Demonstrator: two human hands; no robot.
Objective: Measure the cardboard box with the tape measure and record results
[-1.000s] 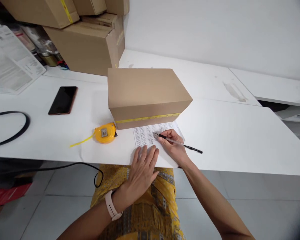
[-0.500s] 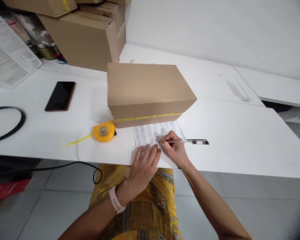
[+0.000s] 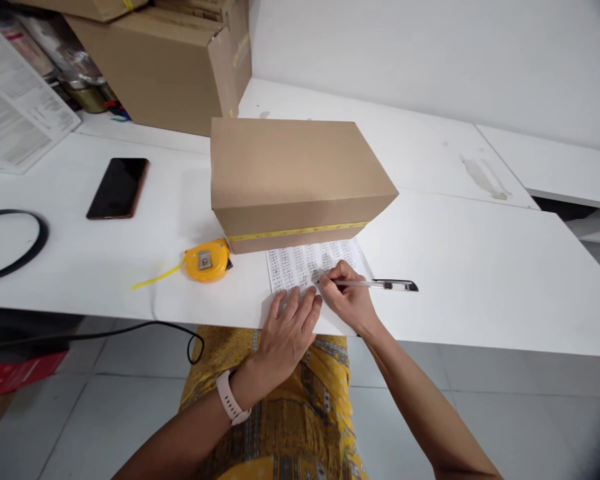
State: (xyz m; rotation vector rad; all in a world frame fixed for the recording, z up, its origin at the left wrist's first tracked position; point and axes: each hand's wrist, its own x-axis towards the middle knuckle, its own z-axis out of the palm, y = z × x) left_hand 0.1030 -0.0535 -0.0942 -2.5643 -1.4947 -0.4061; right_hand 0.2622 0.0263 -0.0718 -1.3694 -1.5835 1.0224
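Note:
In the head view a sheet of paper (image 3: pixel 295 265) with columns of dark writing lies at the table's front edge, its far part hidden under or behind a cardboard box (image 3: pixel 300 163). My right hand (image 3: pixel 349 298) is closed round a clear pen (image 3: pixel 385 285) with a dark cap end, its tip at the paper. Flat on the sheet's near edge rests my left hand (image 3: pixel 291 327), fingers stretched out and holding nothing. A strip of yellow tape runs along the box's front face. Left of the box sits a yellow tape measure (image 3: pixel 207 261).
A phone (image 3: pixel 119 189) and a black cable (image 3: pixel 35 247) lie on the white table (image 3: pixel 480 280) at the left. Larger cardboard boxes (image 3: pixel 155 73) stand at the back left, near a printed sheet (image 3: pixel 20 100). A white wall rises behind.
The view has shifted slightly, so the things on the table appear a little higher. Both hands stay in nearly the same place, the pen still at the paper.

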